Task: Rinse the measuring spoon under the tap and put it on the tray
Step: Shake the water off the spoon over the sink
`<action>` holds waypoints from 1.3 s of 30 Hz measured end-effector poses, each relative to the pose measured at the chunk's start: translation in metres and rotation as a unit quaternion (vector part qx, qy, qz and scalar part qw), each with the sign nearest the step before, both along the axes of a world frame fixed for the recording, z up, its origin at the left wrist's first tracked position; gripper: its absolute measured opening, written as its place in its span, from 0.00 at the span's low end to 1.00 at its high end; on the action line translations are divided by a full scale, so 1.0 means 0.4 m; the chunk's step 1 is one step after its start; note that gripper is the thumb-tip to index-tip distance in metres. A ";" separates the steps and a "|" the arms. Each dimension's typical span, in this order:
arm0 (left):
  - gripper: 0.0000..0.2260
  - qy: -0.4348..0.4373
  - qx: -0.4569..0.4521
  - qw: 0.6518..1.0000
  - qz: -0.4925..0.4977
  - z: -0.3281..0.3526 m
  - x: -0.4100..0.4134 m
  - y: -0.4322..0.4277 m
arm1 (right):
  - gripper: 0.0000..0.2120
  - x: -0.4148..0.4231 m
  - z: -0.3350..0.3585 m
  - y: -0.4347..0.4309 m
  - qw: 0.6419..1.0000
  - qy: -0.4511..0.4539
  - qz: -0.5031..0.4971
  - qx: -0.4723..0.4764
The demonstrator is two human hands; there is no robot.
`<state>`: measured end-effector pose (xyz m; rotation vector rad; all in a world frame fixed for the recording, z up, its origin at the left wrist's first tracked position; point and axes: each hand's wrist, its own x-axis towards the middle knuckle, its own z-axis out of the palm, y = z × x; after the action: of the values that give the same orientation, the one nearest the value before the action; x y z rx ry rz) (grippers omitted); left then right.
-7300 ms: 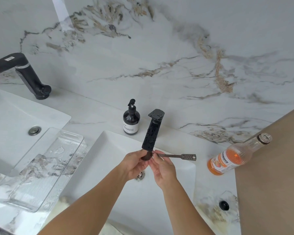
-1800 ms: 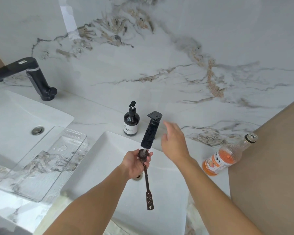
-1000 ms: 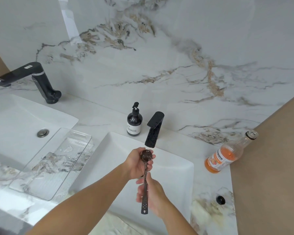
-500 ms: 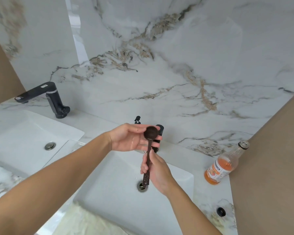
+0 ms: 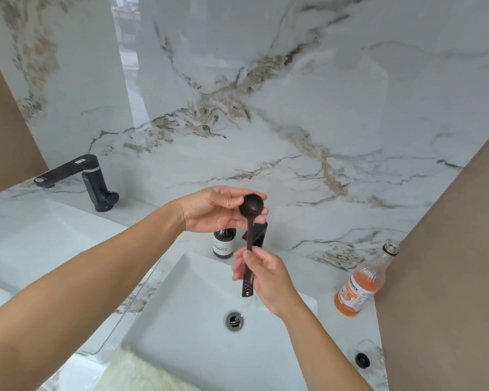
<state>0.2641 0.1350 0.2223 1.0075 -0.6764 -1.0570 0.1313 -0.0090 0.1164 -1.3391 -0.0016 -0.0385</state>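
Note:
The dark measuring spoon (image 5: 249, 235) stands upright above the white sink (image 5: 198, 328), bowl at the top, perforated handle end hanging down. My left hand (image 5: 218, 210) cups the round bowl with its fingers. My right hand (image 5: 266, 277) pinches the handle lower down. The black tap (image 5: 257, 235) is mostly hidden behind the spoon and my hands. Only an edge of the clear tray (image 5: 119, 328) shows, under my left forearm at the sink's left side.
A dark soap bottle (image 5: 223, 244) stands behind the sink beside the tap. An open bottle of orange drink (image 5: 362, 286) stands at the right, its black cap (image 5: 362, 360) lying on the counter. A second sink with a black tap (image 5: 82, 179) is at the left.
Both hands lifted the spoon from under the spout to well above the sink. The right hand came back from the tap to the handle. The view tilted up.

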 end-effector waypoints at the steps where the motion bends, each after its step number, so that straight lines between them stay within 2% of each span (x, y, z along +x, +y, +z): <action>1: 0.33 0.016 -0.013 1.000 0.011 -0.006 -0.004 0.001 | 0.09 -0.012 -0.015 -0.004 1.000 0.019 0.003 -0.012; 4: 0.31 0.052 -0.057 0.996 0.041 0.000 0.004 0.008 | 0.08 -0.048 -0.063 -0.015 0.997 0.071 0.001 -0.042; 7: 0.29 0.020 -0.040 0.999 0.031 0.007 0.001 0.005 | 0.05 -0.051 -0.069 -0.021 0.991 0.086 -0.004 -0.104; 9: 0.27 0.008 -0.038 0.999 0.034 0.002 -0.004 -0.007 | 0.02 -0.031 -0.057 -0.020 0.984 0.076 -0.048 -0.153; 11: 0.25 -0.005 -0.030 0.998 0.063 0.004 -0.010 -0.020 | 0.02 -0.015 -0.050 -0.011 0.969 0.062 -0.114 -0.210; 13: 0.21 -0.040 0.004 0.993 0.113 0.008 -0.017 -0.035 | 0.04 -0.012 -0.061 -0.003 0.953 0.066 -0.115 -0.274; 15: 0.16 -0.154 0.085 0.970 0.170 0.004 -0.034 -0.052 | 0.06 -0.018 -0.080 0.003 0.939 0.103 -0.070 -0.320; 18: 0.20 -0.310 0.172 0.904 0.239 -0.008 -0.062 -0.075 | 0.08 -0.017 -0.092 -0.005 0.931 0.153 -0.076 -0.321; 21: 0.23 -0.388 0.200 0.857 0.274 -0.009 -0.070 -0.088 | 0.09 -0.018 -0.086 -0.013 0.925 0.164 -0.097 -0.327; 24: 0.21 -0.427 0.289 0.832 0.204 -0.020 -0.076 -0.094 | 0.08 -0.033 -0.086 -0.012 0.905 0.200 -0.012 -0.375; 25: 0.20 -0.422 0.306 0.832 0.189 -0.027 -0.078 -0.095 | 0.08 -0.038 -0.088 -0.011 0.900 0.209 -0.001 -0.383; 28: 0.18 -0.322 0.241 0.888 0.224 -0.046 -0.086 -0.093 | 0.03 -0.044 -0.091 -0.018 0.910 0.200 -0.062 -0.359; 29: 0.18 -0.303 0.230 0.899 0.218 -0.051 -0.092 -0.093 | 0.03 -0.045 -0.090 -0.020 0.909 0.203 -0.051 -0.361; 31: 0.18 -0.300 0.240 0.907 0.172 -0.065 -0.107 -0.093 | 0.03 -0.050 -0.090 -0.022 0.897 0.213 -0.006 -0.386; 34: 0.20 -0.255 0.193 0.931 0.179 -0.076 -0.111 -0.092 | 0.03 -0.049 -0.091 -0.027 0.910 0.197 -0.067 -0.359; 36: 0.21 -0.208 0.182 0.944 0.183 -0.086 -0.107 -0.087 | 0.03 -0.045 -0.084 -0.027 0.918 0.194 -0.070 -0.339; 39: 0.18 -0.203 0.218 0.936 0.185 -0.117 -0.109 -0.082 | 0.04 -0.034 -0.068 -0.032 0.924 0.169 -0.095 -0.330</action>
<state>0.2204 0.1022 0.1756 1.6990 -0.5572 -0.6774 0.1176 -0.0218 0.0891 -2.0041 0.4433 0.0353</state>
